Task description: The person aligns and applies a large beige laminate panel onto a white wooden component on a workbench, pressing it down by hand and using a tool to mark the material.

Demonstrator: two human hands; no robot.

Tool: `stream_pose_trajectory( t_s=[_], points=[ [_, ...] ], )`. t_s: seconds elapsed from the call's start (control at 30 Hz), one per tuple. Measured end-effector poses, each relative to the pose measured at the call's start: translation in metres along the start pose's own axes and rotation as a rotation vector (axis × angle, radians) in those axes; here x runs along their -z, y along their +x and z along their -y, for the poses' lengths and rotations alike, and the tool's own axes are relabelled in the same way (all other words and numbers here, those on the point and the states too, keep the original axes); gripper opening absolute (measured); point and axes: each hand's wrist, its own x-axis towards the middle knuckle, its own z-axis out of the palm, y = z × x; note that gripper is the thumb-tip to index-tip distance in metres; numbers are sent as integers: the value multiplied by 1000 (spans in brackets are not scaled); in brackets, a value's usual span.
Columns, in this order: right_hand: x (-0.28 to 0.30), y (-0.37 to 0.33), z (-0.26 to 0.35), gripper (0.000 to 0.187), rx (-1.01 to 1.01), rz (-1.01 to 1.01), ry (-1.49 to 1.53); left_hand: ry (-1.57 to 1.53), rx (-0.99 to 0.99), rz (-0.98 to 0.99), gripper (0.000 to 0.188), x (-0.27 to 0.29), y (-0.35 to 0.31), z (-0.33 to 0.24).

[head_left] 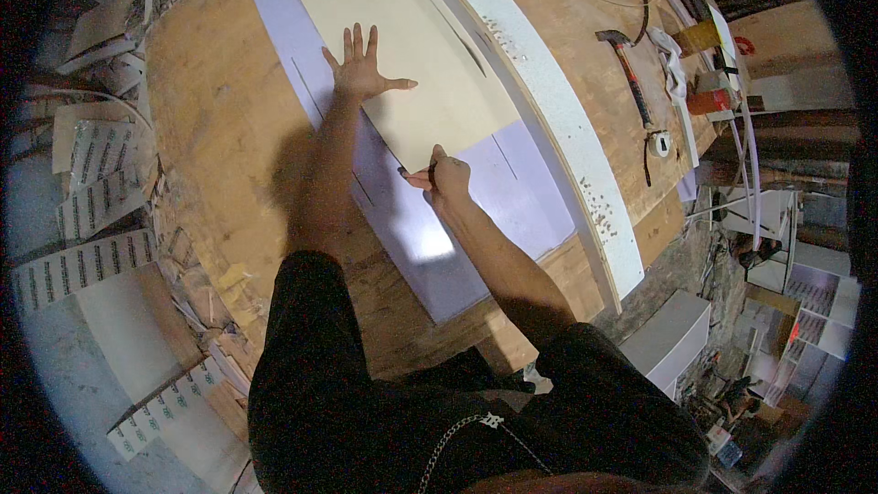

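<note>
A long cream sheet [430, 46] lies over a pale lilac panel [393, 210] on the wooden worktable. My left hand [361, 73] is pressed on the sheet near its left edge, palm down, with the fingers spread wide. At the sheet's near end, my right hand [445, 176] pinches the edge close to the left corner, its thumb on top and other fingers partly hidden below. Thin dark lines mark the lilac panel on both sides of the sheet. Along the right side runs a long white-faced board [576, 128] with brownish specks.
On the worktable [210, 119] to the right of the white-faced board lie a hammer [626, 78], a tape measure [658, 144] and a white cloth [670, 64]. Printed panels [87, 265] and offcuts crowd the floor at left. A grey box-like piece [672, 334] stands at lower right.
</note>
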Motion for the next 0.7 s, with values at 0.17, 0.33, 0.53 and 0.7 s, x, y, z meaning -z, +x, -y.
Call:
stream_pose_trajectory(
  t_s=[0.17, 0.33, 0.53, 0.7],
  points=[
    [-9, 15, -1, 44, -12, -6, -50, -36, 17, 56, 154, 6, 16, 11],
    [-20, 23, 4, 42, -5, 18, -65, -32, 13, 41, 153, 7, 27, 16],
    [-33, 39, 4, 39, -27, 0, -64, -10, 1, -35, 154, 2, 45, 31],
    [-44, 44, 8, 35, -43, 19, -9, -23, 4, -53, 154, -2, 56, 35]
  ],
)
